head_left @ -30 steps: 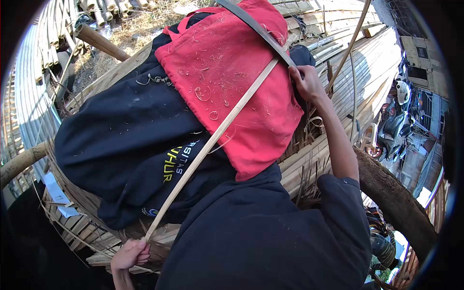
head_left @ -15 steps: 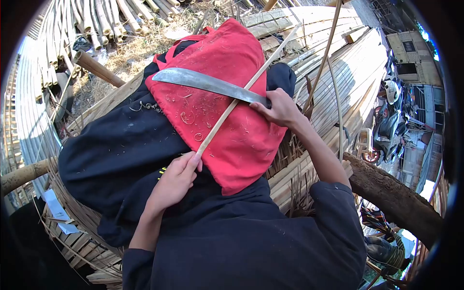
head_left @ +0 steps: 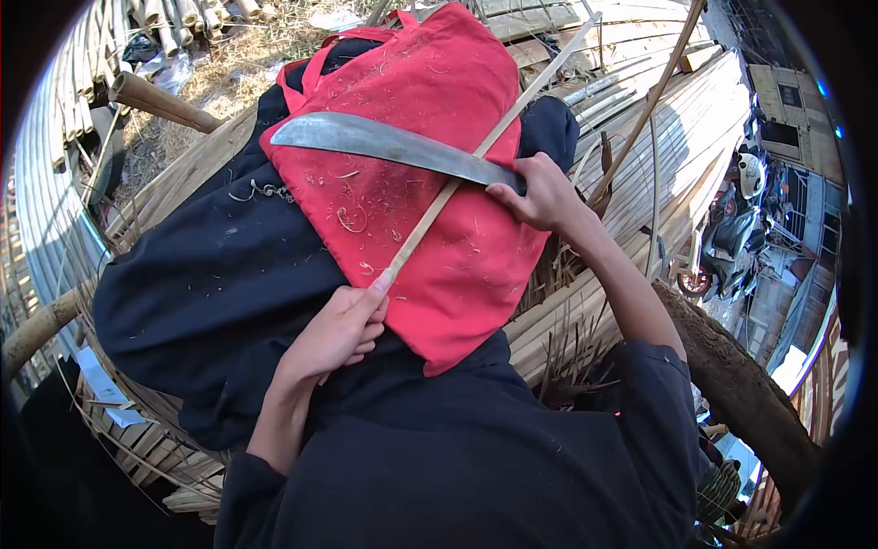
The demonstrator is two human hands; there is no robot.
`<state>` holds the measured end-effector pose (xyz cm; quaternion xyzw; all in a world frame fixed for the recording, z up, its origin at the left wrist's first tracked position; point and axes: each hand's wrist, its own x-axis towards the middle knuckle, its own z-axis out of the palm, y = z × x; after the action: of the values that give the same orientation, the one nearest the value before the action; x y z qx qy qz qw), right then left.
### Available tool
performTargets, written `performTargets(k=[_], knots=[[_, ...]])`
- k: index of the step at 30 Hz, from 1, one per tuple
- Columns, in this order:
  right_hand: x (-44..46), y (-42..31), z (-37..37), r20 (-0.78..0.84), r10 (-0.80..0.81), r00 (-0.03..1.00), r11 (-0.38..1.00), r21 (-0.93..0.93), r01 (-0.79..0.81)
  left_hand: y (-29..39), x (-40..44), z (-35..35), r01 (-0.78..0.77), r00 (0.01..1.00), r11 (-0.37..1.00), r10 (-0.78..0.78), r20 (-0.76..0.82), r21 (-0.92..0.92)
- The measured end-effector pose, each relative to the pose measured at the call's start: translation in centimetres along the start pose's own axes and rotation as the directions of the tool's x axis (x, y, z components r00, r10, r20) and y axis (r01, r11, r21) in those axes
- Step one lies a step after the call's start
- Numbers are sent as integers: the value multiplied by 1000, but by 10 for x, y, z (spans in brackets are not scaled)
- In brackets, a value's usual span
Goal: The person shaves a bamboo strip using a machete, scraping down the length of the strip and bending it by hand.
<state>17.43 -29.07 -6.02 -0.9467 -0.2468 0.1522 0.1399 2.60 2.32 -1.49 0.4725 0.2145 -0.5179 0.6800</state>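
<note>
My left hand (head_left: pixel 340 329) is closed around the near end of a thin bamboo strip (head_left: pixel 425 224), thumb laid along it. The strip runs up and away to the right across a red cloth (head_left: pixel 430 306) on my lap. In my right hand (head_left: pixel 544 192) is the handle end of a machete (head_left: pixel 380 142), its broad curved blade pointing left. The blade lies across the strip, close to my right hand, and appears to touch it. Curled shavings (head_left: pixel 350 220) are scattered over the cloth.
Split bamboo strips (head_left: pixel 658 137) lie in a large bundle at the right. Bamboo poles (head_left: pixel 165 105) are at the upper left, and a thick log (head_left: pixel 741 375) is at the lower right. Parked motorcycles (head_left: pixel 732 229) stand farther off.
The view has shifted slightly. My left hand has moved a little up and right along with the strip's near end. Both hands keep their hold on the strip and machete.
</note>
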Motion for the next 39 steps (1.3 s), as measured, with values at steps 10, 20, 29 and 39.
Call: performTargets(k=[10, 20, 29, 39], knots=[[-10, 8, 14, -159, 91, 983, 974, 221, -55, -156, -174, -72, 284, 958, 904, -251, 140, -320], [-8, -1, 15, -198, 79, 977, 980, 194, -40, -246, -248, -167, 357, 934, 842, -317, 165, -406], [-23, -11, 13, -147, 241, 959, 950, 239, -202, -182, -232, -173, 177, 972, 982, -184, -147, -60], [-31, 2, 20, -191, 176, 966, 983, 81, -163, -96, -150, -56, -229, 892, 864, 370, -258, 449]])
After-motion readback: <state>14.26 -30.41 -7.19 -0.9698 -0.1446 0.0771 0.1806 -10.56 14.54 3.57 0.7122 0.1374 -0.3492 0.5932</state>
